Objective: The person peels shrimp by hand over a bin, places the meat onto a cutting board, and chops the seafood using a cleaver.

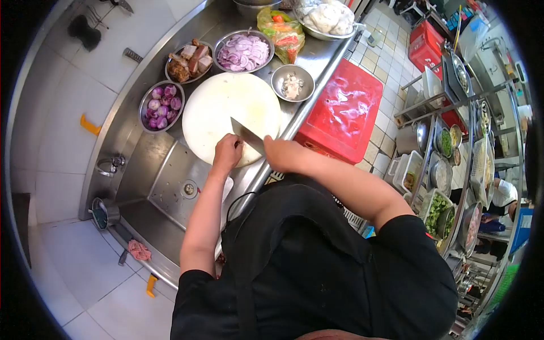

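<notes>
Where the steel counter [319, 55] runs along a white-tiled wall [65, 192], a round, pale cutting board [226, 101] with a faint yellowish tinge sits by the sink [169, 174]. Over its near half slants a broad, grey-bladed knife [247, 136], its handle hidden inside the wrapped fingers of the right hand [281, 154]; the left hand [228, 152] curls beside the blade, and whether its bent fingers pinch anything cannot be made out.

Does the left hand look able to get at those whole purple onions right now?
Probably yes: nothing visible blocks the way between the left hand and the onions, which sit just past the edge of the round board. The knife, in the right hand, seems clear of that path.
</notes>
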Motion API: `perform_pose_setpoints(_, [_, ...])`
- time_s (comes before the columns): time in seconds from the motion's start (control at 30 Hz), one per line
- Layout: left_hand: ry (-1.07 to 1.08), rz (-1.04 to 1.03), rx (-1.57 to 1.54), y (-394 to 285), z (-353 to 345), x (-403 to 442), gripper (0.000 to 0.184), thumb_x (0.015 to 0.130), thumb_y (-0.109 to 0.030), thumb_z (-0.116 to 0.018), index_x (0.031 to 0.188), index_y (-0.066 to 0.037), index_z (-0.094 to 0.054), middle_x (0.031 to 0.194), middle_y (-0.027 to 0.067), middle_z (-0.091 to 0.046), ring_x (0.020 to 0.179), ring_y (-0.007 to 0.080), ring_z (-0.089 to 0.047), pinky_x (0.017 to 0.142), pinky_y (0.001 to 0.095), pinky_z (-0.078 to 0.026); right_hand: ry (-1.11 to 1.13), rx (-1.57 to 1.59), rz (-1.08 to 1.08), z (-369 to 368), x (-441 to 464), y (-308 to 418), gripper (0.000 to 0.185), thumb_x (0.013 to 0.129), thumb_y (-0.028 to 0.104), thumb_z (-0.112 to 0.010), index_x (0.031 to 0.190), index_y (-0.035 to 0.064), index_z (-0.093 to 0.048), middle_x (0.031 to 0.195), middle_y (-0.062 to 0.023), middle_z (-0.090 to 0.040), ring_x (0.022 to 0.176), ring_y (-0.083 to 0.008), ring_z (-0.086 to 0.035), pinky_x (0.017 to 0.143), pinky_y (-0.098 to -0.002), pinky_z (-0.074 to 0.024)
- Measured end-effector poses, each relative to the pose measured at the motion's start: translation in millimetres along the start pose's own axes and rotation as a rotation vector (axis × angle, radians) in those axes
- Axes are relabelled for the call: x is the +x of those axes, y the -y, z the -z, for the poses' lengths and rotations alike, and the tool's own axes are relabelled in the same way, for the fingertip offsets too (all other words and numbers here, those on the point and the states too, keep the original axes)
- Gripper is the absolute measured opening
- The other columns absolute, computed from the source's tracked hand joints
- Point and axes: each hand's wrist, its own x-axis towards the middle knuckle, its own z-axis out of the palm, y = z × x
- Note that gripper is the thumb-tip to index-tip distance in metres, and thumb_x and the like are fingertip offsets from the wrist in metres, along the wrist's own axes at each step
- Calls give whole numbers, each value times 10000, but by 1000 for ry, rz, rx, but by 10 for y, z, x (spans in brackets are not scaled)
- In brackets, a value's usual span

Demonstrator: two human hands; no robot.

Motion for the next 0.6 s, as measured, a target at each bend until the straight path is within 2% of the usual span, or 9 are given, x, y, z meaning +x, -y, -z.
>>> perform_pose_setpoints(0.1, [-31,39,-12,2,-40,-22,132,862,-78,-720,970,-16,-764,978,197,-720,929,381,-707,851,439,-567,21,52,-71,-275,-116,-116,299,921,38,-558,1196,-56,-486,1013,-323,-728,962,-491,-732,825,-561,-578])
perform_pose_setpoints(0.17, [-38,-5,11,-17,-43,-39,119,862,-86,-716,941,-13,-766,972,194,-727,921,384,-708,851,435,-571,-76,57,-17,-329,24,-177,302,920,46,-566,1194,-44,-477,998,-318,-728,967,-482,-732,821,-570,-575])
perform_pose_setpoints(0.2, [-32,-10,20,-18,-34,-52,119,862,-86,-716,941,-13,-766,972,194,-727,921,384,-708,851,435,-571,-128,-2,51,-247,93,-167,287,927,64,-563,1189,-18,-479,895,-290,-725,846,-475,-734,735,-589,-567])
perform_pose_setpoints(0.3, [-6,-55,29,-33,96,-30,123,857,-82,-719,944,-12,-769,969,188,-730,878,363,-718,826,422,-578,-182,-98,152,14,53,-211,302,912,67,-572,1198,9,-495,902,-267,-729,829,-462,-729,700,-574,-564])
perform_pose_setpoints(0.37, [-90,121,-64,-64,195,-103,140,845,-42,-667,932,4,-766,961,179,-723,904,318,-725,814,411,-577,-257,-144,200,-37,-85,-382,280,909,95,-585,1180,46,-531,875,-217,-722,782,-433,-720,654,-562,-552])
perform_pose_setpoints(0.43, [-209,156,-172,-122,319,-136,135,858,-56,-684,956,1,-758,965,147,-723,860,267,-713,785,383,-572,-519,-141,298,-145,-148,-573,261,913,136,-603,1164,81,-561,818,-168,-692,734,-408,-703,620,-556,-537])
perform_pose_setpoints(0.5, [-538,145,-205,-283,502,-116,148,871,-78,-717,1000,-14,-748,946,122,-711,816,252,-682,766,365,-563,-486,-191,233,-173,-189,-663,336,884,170,-653,1204,111,-566,794,-165,-674,740,-378,-715,660,-542,-548])
perform_pose_setpoints(0.57, [-541,83,-132,-406,549,-50,170,879,-106,-746,1030,-30,-740,945,105,-706,798,245,-661,757,361,-556,-537,-153,295,-149,-248,-729,307,893,189,-651,1181,116,-575,816,-171,-680,737,-379,-713,653,-538,-548])
perform_pose_setpoints(0.6, [-427,48,-132,-447,529,1,171,881,-115,-754,1030,-33,-744,945,104,-709,806,238,-665,759,359,-556,-539,-156,301,-143,-249,-767,307,893,189,-651,1181,116,-575,816,-171,-680,737,-379,-713,653,-538,-548])
